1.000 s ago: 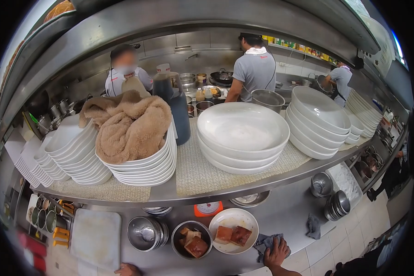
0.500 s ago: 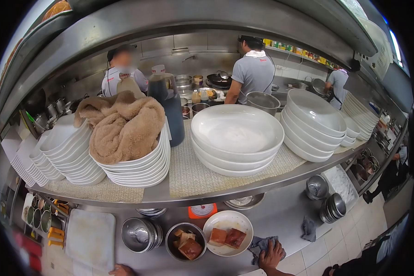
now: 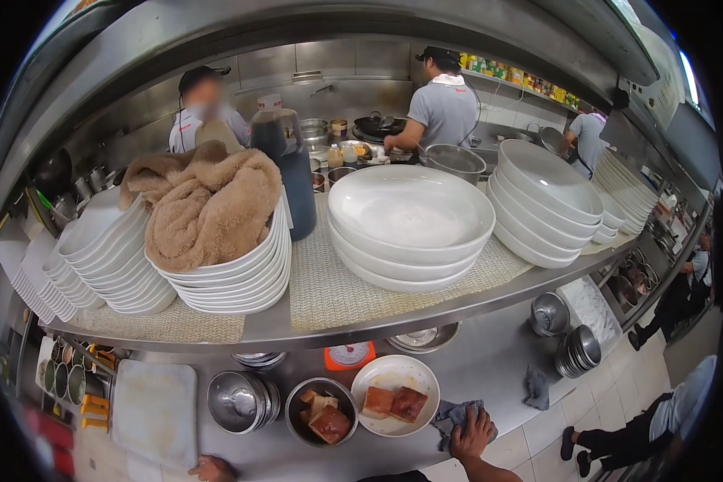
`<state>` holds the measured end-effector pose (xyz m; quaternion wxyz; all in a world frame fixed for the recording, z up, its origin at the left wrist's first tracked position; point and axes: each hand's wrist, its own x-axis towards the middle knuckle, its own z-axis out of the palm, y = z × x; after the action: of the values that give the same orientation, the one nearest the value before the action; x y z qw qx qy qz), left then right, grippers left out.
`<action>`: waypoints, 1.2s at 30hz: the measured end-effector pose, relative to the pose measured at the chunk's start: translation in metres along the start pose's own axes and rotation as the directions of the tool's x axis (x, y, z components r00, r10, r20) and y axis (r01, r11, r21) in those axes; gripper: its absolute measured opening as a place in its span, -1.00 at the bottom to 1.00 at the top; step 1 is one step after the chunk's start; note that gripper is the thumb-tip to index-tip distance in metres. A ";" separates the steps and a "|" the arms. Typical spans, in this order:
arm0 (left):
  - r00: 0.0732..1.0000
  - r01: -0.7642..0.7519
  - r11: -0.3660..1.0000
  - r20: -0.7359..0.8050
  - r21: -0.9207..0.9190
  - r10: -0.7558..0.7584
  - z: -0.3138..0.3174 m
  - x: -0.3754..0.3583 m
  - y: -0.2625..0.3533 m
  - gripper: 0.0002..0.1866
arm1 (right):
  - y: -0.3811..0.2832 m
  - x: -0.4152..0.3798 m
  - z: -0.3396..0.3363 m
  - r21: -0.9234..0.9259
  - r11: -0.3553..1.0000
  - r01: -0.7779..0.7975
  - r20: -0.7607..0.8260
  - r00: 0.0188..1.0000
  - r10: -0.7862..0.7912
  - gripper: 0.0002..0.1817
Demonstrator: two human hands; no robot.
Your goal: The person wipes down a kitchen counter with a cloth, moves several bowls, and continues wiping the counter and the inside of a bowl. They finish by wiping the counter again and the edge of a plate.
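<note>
My right hand (image 3: 471, 436) presses on a dark grey cloth (image 3: 456, 415) on the steel counter, its fingers apart. Beside the lower corner of a white cutting board (image 3: 154, 411) is my left hand (image 3: 212, 469), cut off by the frame edge; its fingers are too small and hidden to read. Between the hands stand a steel bowl (image 3: 294, 416) with pieces of browned meat (image 3: 329, 423) and a white plate (image 3: 420, 372) holding two brown meat blocks (image 3: 406, 404). An orange scale (image 3: 349, 356) sits behind the plate.
White dishes (image 3: 412, 221) and a brown towel (image 3: 213, 210) fill the shelf above, beside a dark bottle (image 3: 292, 173). Steel bowls (image 3: 237, 402) stand left, more (image 3: 578, 351) right. Three people work beyond the shelf; another person (image 3: 647, 426) is at the lower right.
The view has shifted slightly. The person at the stove has an arm reaching toward the wok. More of the person at the lower right shows. My right hand remains on the cloth.
</note>
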<state>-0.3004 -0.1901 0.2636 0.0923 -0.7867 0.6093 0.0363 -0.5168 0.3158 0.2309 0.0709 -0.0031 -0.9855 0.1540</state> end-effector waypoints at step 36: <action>0.994 0.054 0.994 -0.090 -0.091 -0.062 0.138 0.118 -0.022 -0.55 | 0.004 -0.001 0.005 -0.013 0.998 0.056 -0.053 0.997 -0.057 -0.32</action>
<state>-0.2410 -0.2710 0.1102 0.0300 -0.8082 0.5876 0.0242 -0.5169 0.3182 0.2252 0.1015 0.0202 -0.9839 0.1460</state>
